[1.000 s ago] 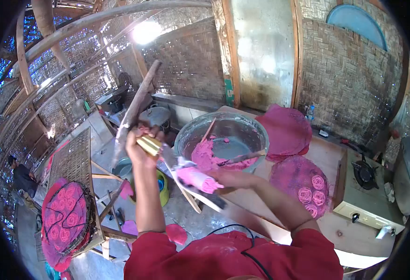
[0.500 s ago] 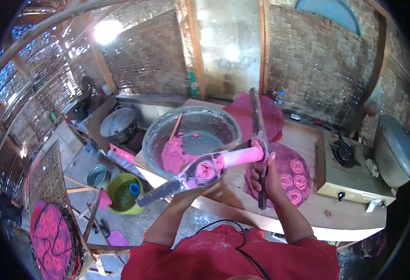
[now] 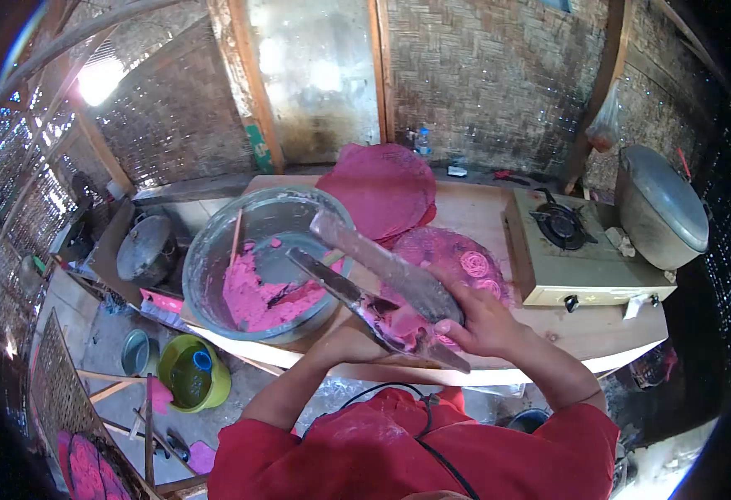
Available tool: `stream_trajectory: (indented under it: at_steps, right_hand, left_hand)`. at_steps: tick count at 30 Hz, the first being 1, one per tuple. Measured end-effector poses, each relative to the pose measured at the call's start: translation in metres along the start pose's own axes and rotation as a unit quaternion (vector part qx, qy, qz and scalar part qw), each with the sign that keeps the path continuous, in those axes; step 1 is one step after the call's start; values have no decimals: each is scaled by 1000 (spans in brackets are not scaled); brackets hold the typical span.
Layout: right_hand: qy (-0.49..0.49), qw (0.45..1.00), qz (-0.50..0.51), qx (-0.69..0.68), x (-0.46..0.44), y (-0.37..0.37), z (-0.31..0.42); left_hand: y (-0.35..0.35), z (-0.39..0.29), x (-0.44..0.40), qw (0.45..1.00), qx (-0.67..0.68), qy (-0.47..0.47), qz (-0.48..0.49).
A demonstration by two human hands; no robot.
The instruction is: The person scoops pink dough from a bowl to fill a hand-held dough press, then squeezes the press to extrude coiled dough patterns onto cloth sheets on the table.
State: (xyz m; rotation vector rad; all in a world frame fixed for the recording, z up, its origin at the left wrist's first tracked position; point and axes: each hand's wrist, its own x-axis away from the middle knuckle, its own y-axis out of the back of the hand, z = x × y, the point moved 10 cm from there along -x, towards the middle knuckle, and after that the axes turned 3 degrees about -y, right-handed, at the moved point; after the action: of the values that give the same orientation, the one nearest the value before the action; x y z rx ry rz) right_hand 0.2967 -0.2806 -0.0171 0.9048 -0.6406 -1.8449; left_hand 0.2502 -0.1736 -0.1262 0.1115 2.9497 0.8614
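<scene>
My left hand point(image 3: 350, 345) is closed under the wooden dough press point(image 3: 382, 321), its fingers mostly hidden. Pink dough is smeared around the opening in the middle of this press. My right hand point(image 3: 486, 321) grips the press's plunger bar point(image 3: 390, 262), a dusty wooden piece slanting up to the left, just above the press body. Beyond the hands, a round pink tray point(image 3: 415, 243) carries pink coils of dough strands point(image 3: 474, 264); the bar and hand cover part of it. On the left a big grey basin point(image 3: 201, 271) holds crumbly pink dough point(image 3: 253, 296) and a wooden stick point(image 3: 237, 237).
Stacked round pink sheets point(image 3: 382, 187) lie at the table's back. To the right are a gas stove point(image 3: 598, 250) and a large metal pot point(image 3: 665, 200). On the floor at left stand a green tub point(image 3: 215, 379) and a small basin point(image 3: 139, 352); a lidded pot point(image 3: 146, 250) sits behind.
The dough-coated plunger no longer shows. My right hand has turned the plunger bar from upright to slanting over the press. The press has tilted the other way, and the view has shifted right.
</scene>
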Motion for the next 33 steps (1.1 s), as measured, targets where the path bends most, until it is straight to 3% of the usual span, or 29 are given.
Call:
stream_trajectory:
  at_steps: [3,5,6,7,8,9,10,11,12,13,14,16,17,19,20,22,25,29,33]
  right_hand:
    - [-60,997,24,29,13,-8,-31]
    - [-113,993,15,-9,23,-10,-65]
    - [-115,989,-3,-97,29,-10,-79]
    - [-118,988,-2,-96,40,-12,-104]
    - [-218,918,102,-316,63,-41,-148]
    - [-304,778,198,-513,90,-72,-166]
    - [-309,775,199,-513,104,-76,-178]
    - [-325,739,189,-559,116,-80,-188]
    - [-340,700,178,-603,122,-80,-196]
    - [-348,693,181,-604,121,-69,-196]
    - [-345,734,147,-566,106,-40,-200]
    - [-325,812,130,-468,74,1,-228]
    - [-310,847,147,-406,63,15,-245]
    - [-273,909,71,-308,22,52,-243]
    - [-274,909,73,-306,10,62,-254]
    - [-353,858,143,-345,0,58,-285]
    - [-391,823,177,-371,-20,62,-309]
    - [-433,817,221,-310,-36,47,-354]
    - [-433,796,255,-337,-41,23,-377]
  left_hand:
    - [-19,8,-21,991,128,-20,-36]
    - [-35,25,-43,991,127,-31,-16]
    - [-42,36,-52,995,86,-48,-6]
    - [-50,45,-61,997,43,-64,4]
    - [-43,43,-67,987,66,-130,-70]
    - [-41,41,-79,987,70,-129,-69]
    - [-55,43,-96,994,53,-88,33]
    - [-70,47,-108,989,34,-47,134]
    - [-51,32,-117,987,33,-150,46]
    - [-41,28,-125,986,137,-78,59]
    - [-26,20,-138,968,240,-4,71]
    - [41,-8,-182,915,360,-159,-92]
    - [64,6,-200,860,473,-101,-164]
    - [100,24,-237,787,540,-38,-295]
    - [115,31,-251,755,552,-26,-354]
    - [129,53,-292,747,549,-6,-375]
    - [123,97,-323,719,557,31,-414]
    - [101,183,-347,641,614,112,-446]
    - [84,238,-352,640,622,97,-441]
